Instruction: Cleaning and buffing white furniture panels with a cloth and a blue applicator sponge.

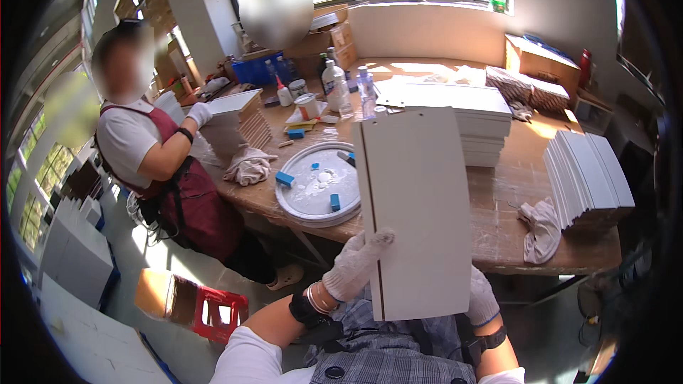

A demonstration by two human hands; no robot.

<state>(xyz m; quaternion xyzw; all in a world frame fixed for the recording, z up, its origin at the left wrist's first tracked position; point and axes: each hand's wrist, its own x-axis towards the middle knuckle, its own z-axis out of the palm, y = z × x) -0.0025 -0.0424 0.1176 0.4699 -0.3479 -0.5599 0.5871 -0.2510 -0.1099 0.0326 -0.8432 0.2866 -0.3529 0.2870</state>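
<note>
A long white panel (416, 206) with a dark groove along its left edge stands tilted up in front of me. My left hand (356, 264), in a pale knitted glove, is closed on its left edge with the thumb across the front face. At the lower right edge, my right hand (483, 301), gloved too, grips the panel; its fingers are mostly hidden behind it. Just beyond the left hand lies a round grey-white lid (297, 205) on the table, smeared with white paste and carrying several small blue blocks (335, 202).
White panels are stacked at the table's far middle (491, 128) and right (590, 178). Rags (542, 231) lie by the right stack and the left one. Bottles (334, 85) and tins stand behind. At left, a co-worker in a maroon apron (199, 206) stands; a red crate (220, 313) is on the floor.
</note>
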